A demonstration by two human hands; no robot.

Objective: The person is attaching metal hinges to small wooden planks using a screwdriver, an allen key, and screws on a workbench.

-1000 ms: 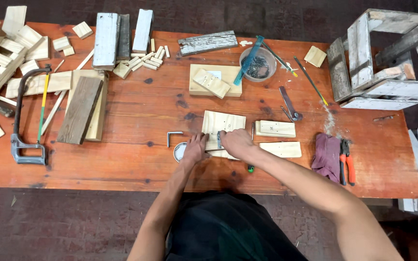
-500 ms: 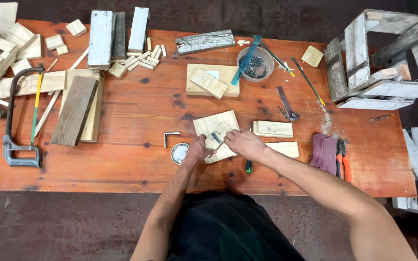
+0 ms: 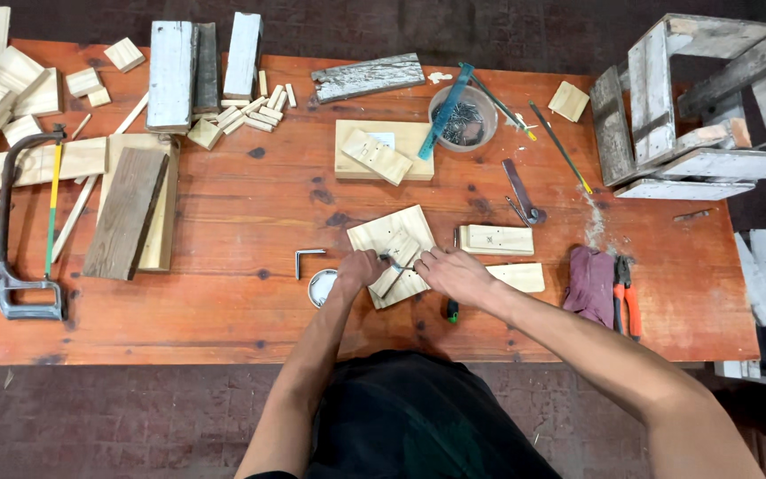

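Wooden board (image 3: 381, 234) under left hand (image 3: 358, 268) and right hand (image 3: 450, 271), fingers curled.

Pale wood board (image 3: 381, 232) on reddish-orange table (image 3: 223, 302)

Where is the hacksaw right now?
The hacksaw lies at the table's far left edge, beside the dark plank, well away from both hands.

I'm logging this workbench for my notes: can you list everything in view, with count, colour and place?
square board: one, pale wood, table centre, under both hands
small blocks: two, pale, right of it
board with block: one, pale, behind centre
bowl: one, clear, holding dark screws
hacksaw: one, grey frame, left
planks: several, grey and pale, left
pliers: one, orange handles, right
crate: one, weathered, right edge
left hand: on board
right hand: on board
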